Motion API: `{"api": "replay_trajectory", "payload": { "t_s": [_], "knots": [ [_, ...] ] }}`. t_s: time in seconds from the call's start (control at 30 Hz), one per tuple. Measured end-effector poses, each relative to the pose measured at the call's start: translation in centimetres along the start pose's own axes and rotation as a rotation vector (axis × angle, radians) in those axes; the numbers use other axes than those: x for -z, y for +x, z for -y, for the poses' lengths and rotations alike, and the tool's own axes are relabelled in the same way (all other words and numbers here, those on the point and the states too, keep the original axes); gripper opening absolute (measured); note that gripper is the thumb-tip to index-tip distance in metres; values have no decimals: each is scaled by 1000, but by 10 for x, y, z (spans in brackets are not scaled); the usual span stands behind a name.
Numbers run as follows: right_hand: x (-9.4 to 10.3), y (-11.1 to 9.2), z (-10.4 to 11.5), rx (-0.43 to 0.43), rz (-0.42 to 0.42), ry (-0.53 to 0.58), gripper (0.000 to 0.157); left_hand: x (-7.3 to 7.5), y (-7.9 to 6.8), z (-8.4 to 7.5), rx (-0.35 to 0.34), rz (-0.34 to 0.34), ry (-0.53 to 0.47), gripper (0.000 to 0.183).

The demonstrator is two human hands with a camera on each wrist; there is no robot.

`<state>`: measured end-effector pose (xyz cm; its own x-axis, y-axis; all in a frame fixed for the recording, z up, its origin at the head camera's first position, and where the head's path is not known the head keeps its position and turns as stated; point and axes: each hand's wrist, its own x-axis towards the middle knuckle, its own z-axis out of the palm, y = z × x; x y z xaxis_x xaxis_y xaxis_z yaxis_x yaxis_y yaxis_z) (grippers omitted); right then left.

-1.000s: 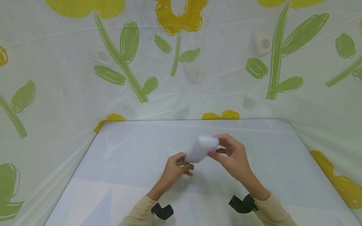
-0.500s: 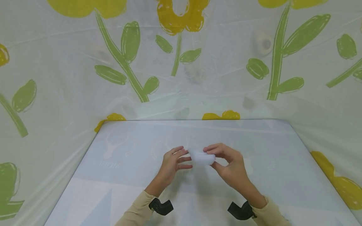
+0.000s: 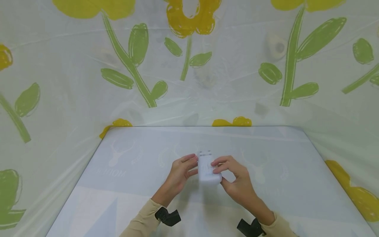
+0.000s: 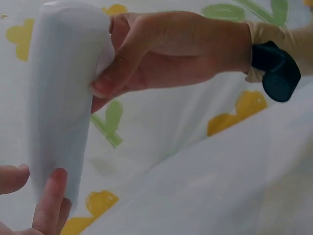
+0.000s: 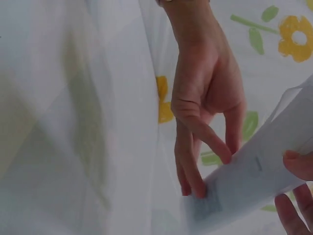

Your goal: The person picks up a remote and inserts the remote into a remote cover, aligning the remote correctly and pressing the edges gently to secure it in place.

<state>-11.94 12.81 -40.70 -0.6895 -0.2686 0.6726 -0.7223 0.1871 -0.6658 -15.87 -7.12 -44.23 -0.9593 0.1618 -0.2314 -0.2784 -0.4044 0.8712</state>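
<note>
A smooth white oblong object [image 3: 206,174], its exact kind unclear, is held tilted above the table. It tapers from a wide rounded end and bears small dark marks toward its far end. My right hand [image 3: 237,174] grips it near the wide end, thumb below and fingers across the printed face. In the left wrist view this right hand [image 4: 161,51] pinches the object's upper part [image 4: 66,88]. My left hand [image 3: 179,172] is at its left side, fingers mostly straight. The right wrist view has left fingertips [image 5: 198,188] touching the narrower end of the object [image 5: 244,188].
A pale table [image 3: 142,197] with faint printed patterns lies beneath the hands. Behind and beside it hangs a whitish sheet [image 3: 231,82] with yellow flowers and green leaves. Black wrist cameras are strapped at the left sleeve [image 3: 139,220] and the right sleeve [image 3: 278,227].
The white object has turned from slanted to nearly lengthwise, its printed face now showing, and come lower and nearer. The left fingers spread, then drew closer together beside it; the right hand kept its hold.
</note>
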Motion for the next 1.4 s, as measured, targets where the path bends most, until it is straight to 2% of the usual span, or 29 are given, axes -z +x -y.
{"api": "replay_trajectory", "payload": {
  "t_s": [0.23, 0.33, 0.57, 0.7, 0.83, 1.07, 1.23, 1.4],
  "knots": [
    [-2, -7, -4, -41, -11, -40, 45, -5, -7, -3, 59, 85, -46, 54],
    [-3, -9, -4, -77, -22, -75, 46, -8, -9, -5, 49, 101, -56, 56],
    [-4, -13, -7, -194, -7, -149, 49, -11, -9, -6, -1, 83, -68, 56],
    [-4, -14, -9, -289, 23, -91, 49, -11, -9, -8, -7, 64, -53, 57],
    [-2, -13, -11, -402, 39, 35, 48, -11, -8, -9, -14, 53, -33, 56],
    [1, -8, -15, -648, -12, 234, 26, -10, -7, -9, -21, 49, 0, 52],
    [-1, -5, -19, -732, -56, 258, 30, -12, -6, -8, -25, 51, 72, 52],
    [-3, 2, -25, -775, -57, 238, 33, -11, -2, -9, -32, 31, 135, 50]
  ]
}}
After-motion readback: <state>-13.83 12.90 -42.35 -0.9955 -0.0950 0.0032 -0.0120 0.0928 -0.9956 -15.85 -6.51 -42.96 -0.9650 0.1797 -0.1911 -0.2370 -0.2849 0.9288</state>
